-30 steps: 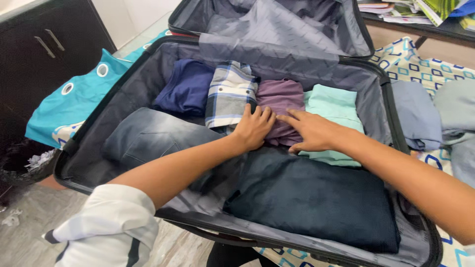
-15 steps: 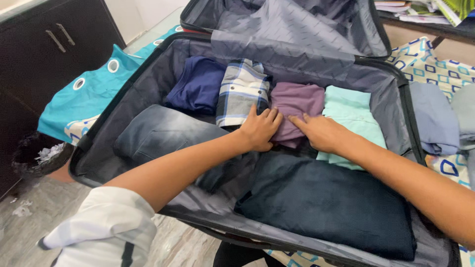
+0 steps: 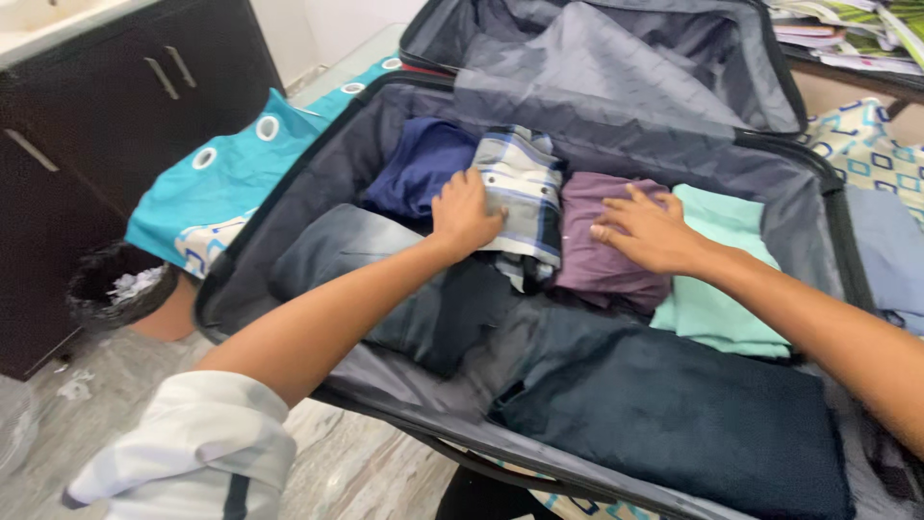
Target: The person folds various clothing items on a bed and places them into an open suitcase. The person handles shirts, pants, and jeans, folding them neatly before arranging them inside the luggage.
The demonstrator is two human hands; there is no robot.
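An open black suitcase (image 3: 289, 197) with grey lining holds folded clothes. My left hand (image 3: 465, 210) rests on the left edge of a folded plaid shirt (image 3: 525, 188), beside a navy garment (image 3: 414, 164); its fingers look bent against the cloth. My right hand (image 3: 647, 229) lies flat with fingers spread on a folded purple garment (image 3: 602, 260), next to a mint green one (image 3: 722, 289). Grey jeans (image 3: 337, 252) and a large dark blue garment (image 3: 693, 414) fill the near half.
The suitcase lid (image 3: 626, 58) stands open at the back. A teal curtain with metal eyelets (image 3: 217, 193) lies at the left, by a dark cabinet (image 3: 115, 116) and a black bin (image 3: 115, 289). Grey-blue clothes (image 3: 890, 255) lie on a patterned sheet at right. Papers (image 3: 847, 29) sit top right.
My left hand has moved left from the purple garment onto the plaid shirt. My right hand slid up the purple garment. The view has shifted left.
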